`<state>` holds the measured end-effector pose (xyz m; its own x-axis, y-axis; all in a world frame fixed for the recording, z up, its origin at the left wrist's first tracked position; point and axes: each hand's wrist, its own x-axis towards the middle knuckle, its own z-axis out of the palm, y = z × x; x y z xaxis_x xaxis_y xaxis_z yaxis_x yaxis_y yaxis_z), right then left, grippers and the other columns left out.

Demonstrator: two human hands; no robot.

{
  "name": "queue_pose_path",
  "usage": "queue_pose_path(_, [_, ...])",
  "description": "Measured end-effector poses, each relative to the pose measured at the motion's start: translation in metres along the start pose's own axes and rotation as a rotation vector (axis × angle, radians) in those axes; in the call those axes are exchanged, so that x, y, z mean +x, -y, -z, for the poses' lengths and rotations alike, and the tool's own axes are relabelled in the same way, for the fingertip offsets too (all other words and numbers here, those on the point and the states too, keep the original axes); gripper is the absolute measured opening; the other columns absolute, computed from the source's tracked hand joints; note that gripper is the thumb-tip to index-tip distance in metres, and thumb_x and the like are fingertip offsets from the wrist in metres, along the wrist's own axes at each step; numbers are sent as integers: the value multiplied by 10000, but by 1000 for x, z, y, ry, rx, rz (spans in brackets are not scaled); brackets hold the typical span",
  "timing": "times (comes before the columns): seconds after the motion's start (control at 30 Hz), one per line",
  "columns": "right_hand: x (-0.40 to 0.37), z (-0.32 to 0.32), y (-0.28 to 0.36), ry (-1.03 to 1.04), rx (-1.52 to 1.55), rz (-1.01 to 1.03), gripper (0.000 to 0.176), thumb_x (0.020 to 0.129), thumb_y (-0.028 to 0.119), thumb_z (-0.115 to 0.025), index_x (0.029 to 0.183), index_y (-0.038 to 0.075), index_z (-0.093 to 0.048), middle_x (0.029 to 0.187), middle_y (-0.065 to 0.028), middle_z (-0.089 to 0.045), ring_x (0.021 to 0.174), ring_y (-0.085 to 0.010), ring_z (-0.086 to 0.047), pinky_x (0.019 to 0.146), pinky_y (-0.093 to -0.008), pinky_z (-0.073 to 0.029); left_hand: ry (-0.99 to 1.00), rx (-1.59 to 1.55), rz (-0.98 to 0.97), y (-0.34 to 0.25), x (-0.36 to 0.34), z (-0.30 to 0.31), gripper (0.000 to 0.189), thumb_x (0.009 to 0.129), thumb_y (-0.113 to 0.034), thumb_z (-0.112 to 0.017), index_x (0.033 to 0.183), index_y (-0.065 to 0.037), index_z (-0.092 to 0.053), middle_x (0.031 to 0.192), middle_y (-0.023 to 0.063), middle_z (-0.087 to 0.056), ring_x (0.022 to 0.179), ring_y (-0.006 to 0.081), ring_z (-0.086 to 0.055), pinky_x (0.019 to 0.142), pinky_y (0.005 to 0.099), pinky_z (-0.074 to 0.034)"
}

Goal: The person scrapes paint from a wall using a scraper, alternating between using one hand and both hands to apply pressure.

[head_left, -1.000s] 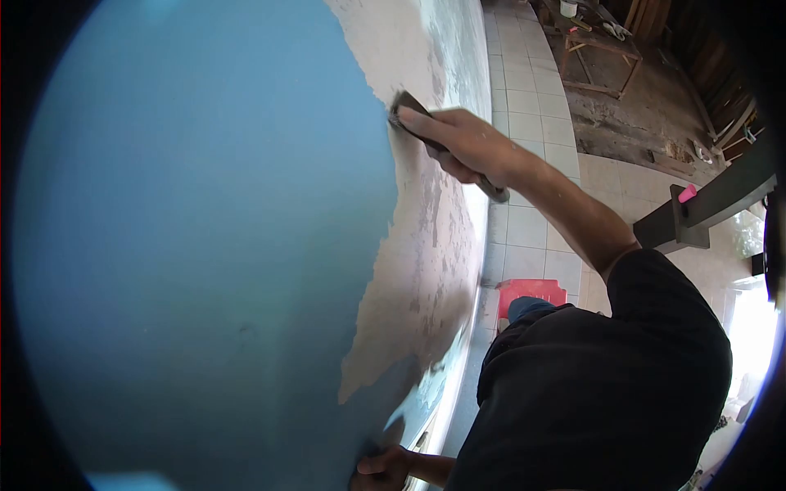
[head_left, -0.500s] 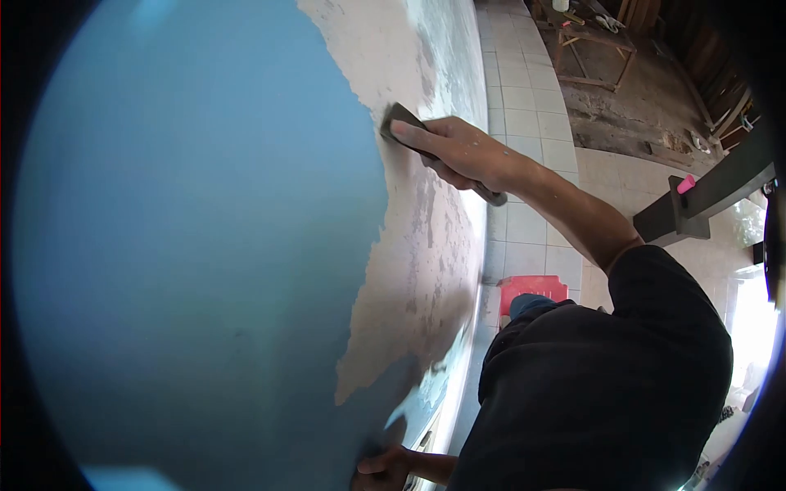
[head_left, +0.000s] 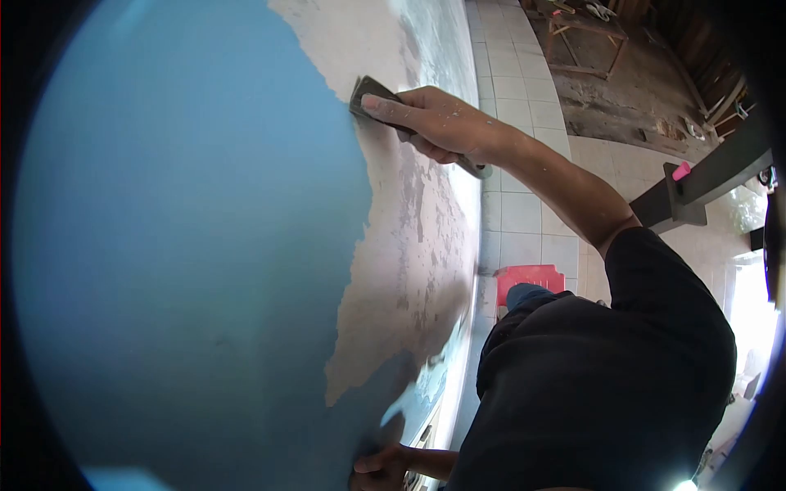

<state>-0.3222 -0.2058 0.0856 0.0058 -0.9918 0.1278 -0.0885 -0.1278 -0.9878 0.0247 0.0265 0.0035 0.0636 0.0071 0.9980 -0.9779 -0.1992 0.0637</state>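
Observation:
My right hand (head_left: 438, 123) is closed around a dark, flat-bladed scraper (head_left: 372, 88), with the thumb lying along the blade. The scraper's blade is against the wall, at the border between the blue paint (head_left: 221, 204) and a pale, bare patch (head_left: 401, 245). The end of its handle sticks out behind the palm. Lower in the view, my left hand (head_left: 381, 468) has its fingers curled close to the blue wall. It is in shadow and partly cut off, so whatever it may hold is hidden.
A red plastic stool (head_left: 530, 280) stands on the tiled floor (head_left: 521, 213) near my body. Farther off are a wooden table (head_left: 585, 29) and a dark post (head_left: 720, 176) with a pink cup (head_left: 681, 170) on its ledge.
My right hand has moved up and to the left in the view with the scraper, reaching the edge of the blue paint. The left hand stays in nearly the same place.

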Motion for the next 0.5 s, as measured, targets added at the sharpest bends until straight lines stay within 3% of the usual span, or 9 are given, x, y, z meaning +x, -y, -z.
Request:
queue_pose_path(0.13, [-6,-4,-8,17,-13,-147,601,893,652,-524,714,79,-552,439,61,-349,323,-33,-339,306,-201,-242,2,-3,32,5,-3,-2,364,929,-187,-604,628,-31,-472,673,79,-464,649,246,-457,590,382,-371])
queue_pose_path(0.27, [2,3,10,8,0,-24,614,897,650,-517,713,66,-560,442,70,-338,325,-29,-324,303,-204,-243,-107,40,-82,-6,9,-9,502,946,-326,-599,563,-114,-353,587,-9,-354,564,180,-343,569,352,-294])
queue_pose_path(0.47, [9,-1,5,7,-4,32,627,900,652,-509,706,58,-561,435,63,-367,308,-39,-343,294,-206,-226,-115,16,-61,-8,13,-10,521,931,-360,-619,549,-134,-348,552,13,-325,587,183,-350,656,394,-304])
queue_pose_path(0.5, [9,1,9,11,13,56,625,898,655,-508,703,64,-559,433,61,-370,305,-42,-344,294,-207,-228,-92,62,-77,-6,11,-8,462,930,-303,-614,577,-104,-393,596,31,-373,626,205,-383,654,395,-323])
